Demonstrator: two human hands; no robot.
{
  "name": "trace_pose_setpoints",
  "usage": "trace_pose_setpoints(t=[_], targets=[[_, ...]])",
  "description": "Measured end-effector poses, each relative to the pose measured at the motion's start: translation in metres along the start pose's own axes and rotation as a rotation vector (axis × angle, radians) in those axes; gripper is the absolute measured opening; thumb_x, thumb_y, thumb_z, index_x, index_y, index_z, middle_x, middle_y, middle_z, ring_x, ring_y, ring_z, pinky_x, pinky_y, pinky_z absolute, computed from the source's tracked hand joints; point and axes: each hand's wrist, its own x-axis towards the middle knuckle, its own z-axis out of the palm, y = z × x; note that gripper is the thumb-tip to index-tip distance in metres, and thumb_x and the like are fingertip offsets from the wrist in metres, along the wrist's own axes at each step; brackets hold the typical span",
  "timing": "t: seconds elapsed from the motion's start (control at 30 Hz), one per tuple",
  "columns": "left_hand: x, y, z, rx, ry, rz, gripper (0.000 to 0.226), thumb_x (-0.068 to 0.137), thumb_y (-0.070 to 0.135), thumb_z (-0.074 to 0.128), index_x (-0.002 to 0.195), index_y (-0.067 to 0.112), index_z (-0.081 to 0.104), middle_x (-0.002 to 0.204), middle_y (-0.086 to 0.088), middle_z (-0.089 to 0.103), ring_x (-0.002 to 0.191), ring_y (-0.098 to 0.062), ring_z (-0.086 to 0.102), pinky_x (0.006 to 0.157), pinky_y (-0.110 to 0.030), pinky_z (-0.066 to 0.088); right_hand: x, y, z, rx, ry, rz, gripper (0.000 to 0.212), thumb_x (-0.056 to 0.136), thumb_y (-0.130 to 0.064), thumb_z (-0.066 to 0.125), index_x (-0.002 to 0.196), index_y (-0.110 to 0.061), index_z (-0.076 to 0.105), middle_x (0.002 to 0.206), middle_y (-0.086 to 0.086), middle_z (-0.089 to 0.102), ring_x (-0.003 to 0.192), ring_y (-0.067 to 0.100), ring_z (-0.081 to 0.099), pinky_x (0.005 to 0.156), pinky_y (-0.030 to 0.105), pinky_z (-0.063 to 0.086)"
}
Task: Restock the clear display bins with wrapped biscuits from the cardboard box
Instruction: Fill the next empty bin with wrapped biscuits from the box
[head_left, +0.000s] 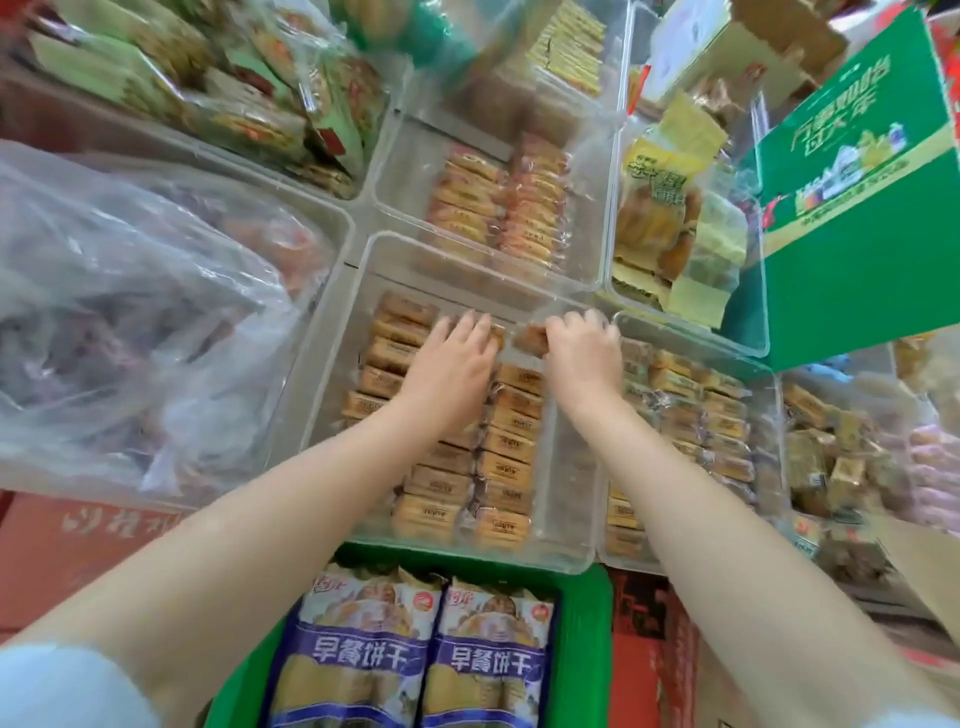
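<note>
At centre frame, a clear rectangular plastic display bin (332, 364) holds rows of tan wrapped biscuits (506, 441). Both bare arms reach into its far end. Left hand (452, 358) lies flat, fingers straight, pressing on the biscuits. Right hand (582, 348) curls around one brown wrapped biscuit (531, 338), just beside the left fingertips.

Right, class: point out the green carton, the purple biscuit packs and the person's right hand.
green carton (852, 218), head view, its printed front face.
purple biscuit packs (358, 660), head view, left pack's purple label.
right hand (582, 351), head view, back of the hand.
</note>
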Motion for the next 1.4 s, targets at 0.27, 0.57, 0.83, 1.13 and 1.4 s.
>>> trace_pose_setpoints(t=[0.27, 0.57, 0.83, 1.13, 1.4], targets=[[0.009, -0.019, 0.044, 0.084, -0.06, -0.045, 0.073, 0.105, 0.055, 0.009, 0.16, 0.009, -0.003, 0.168, -0.013, -0.002, 0.156, -0.028, -0.006, 0.123, -0.048, -0.008, 0.017, -0.012, 0.02, -0.178, -0.162, -0.098, 0.033, 0.091, 0.004, 0.051, 0.121, -0.004, 0.061, 0.122, 0.014, 0.058, 0.116, 0.031, 0.05, 0.091, 0.036, 0.043], [-0.001, -0.02, 0.057, -0.019, -0.065, -0.044, 0.066, 0.102, 0.062, 0.008, 0.158, 0.036, -0.014, 0.162, -0.018, -0.025, 0.15, -0.037, -0.026, 0.124, -0.052, -0.008, 0.019, -0.017, 0.038, 0.101, -0.309, -0.113, 0.039, 0.097, 0.003, 0.044, 0.135, 0.001, 0.05, 0.133, 0.019, 0.047, 0.125, 0.035, 0.048, 0.099, 0.042, 0.046], [0.002, -0.021, 0.065, -0.029, -0.023, -0.058, 0.066, 0.099, 0.067, 0.006, 0.157, 0.04, -0.012, 0.163, -0.014, -0.028, 0.149, -0.032, -0.029, 0.123, -0.051, -0.01, -0.017, -0.013, 0.06, 0.419, -0.338, 0.008, 0.072, 0.104, -0.048, 0.041, 0.16, -0.012, 0.015, 0.165, 0.013, 0.017, 0.151, 0.031, 0.019, 0.123, 0.046, 0.022], [0.002, -0.022, 0.071, 0.02, 0.014, -0.034, 0.067, 0.101, 0.063, 0.006, 0.159, 0.035, -0.011, 0.165, -0.007, -0.025, 0.15, -0.026, -0.029, 0.124, -0.052, -0.008, -0.028, -0.037, 0.109, 0.515, -0.112, 0.092, 0.084, 0.102, -0.063, 0.02, 0.16, -0.009, -0.009, 0.167, 0.01, -0.017, 0.153, 0.02, -0.021, 0.125, 0.041, -0.011], [0.001, -0.012, 0.048, 0.085, -0.143, -0.07, 0.069, 0.102, 0.063, 0.012, 0.16, 0.033, -0.009, 0.167, -0.01, -0.017, 0.153, -0.03, -0.018, 0.125, -0.053, -0.002, -0.055, -0.033, 0.092, 0.44, -0.247, 0.04, 0.079, 0.104, -0.06, 0.016, 0.16, -0.01, -0.008, 0.166, 0.012, -0.017, 0.153, 0.024, -0.02, 0.125, 0.043, -0.009]])
